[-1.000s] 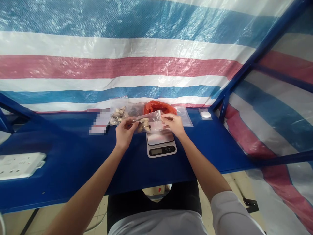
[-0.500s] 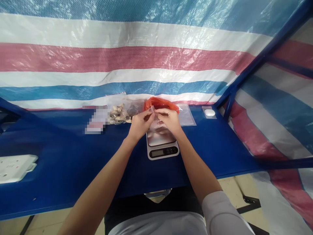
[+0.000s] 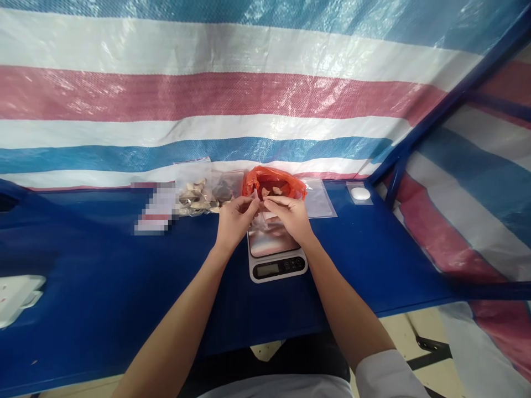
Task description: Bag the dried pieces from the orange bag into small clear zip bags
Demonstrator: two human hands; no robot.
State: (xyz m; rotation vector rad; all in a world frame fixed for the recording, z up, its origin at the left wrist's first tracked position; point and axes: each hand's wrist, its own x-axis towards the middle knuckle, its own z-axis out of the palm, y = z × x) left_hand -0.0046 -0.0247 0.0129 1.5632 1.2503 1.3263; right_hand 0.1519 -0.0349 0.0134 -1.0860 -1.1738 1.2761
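Above a white digital scale (image 3: 277,268), both hands are close together at a small clear zip bag (image 3: 259,221). My left hand (image 3: 235,218) pinches the bag's upper edge between thumb and fingers. Thumb and forefinger of my right hand (image 3: 292,216) are pinched at the bag's other side, fingertips a little apart from the left ones. Just behind the hands lies an open red-orange plastic bag (image 3: 294,187), with pale brown pieces (image 3: 277,191) showing inside. The hands and the clear bag cover the far part of the scale's metal plate (image 3: 271,243).
Left of the hands stand clear bags of dried brownish pieces (image 3: 194,196) and darker pieces (image 3: 226,187). A flat clear bag (image 3: 321,202) lies right, with a white round object (image 3: 360,194) beyond. A power strip (image 3: 19,296) sits on the blue table (image 3: 103,276) at left.
The fingertips have drawn slightly apart at the clear bag's top. Pale pieces in the red-orange bag now show between the hands. The camera view has shifted a little.
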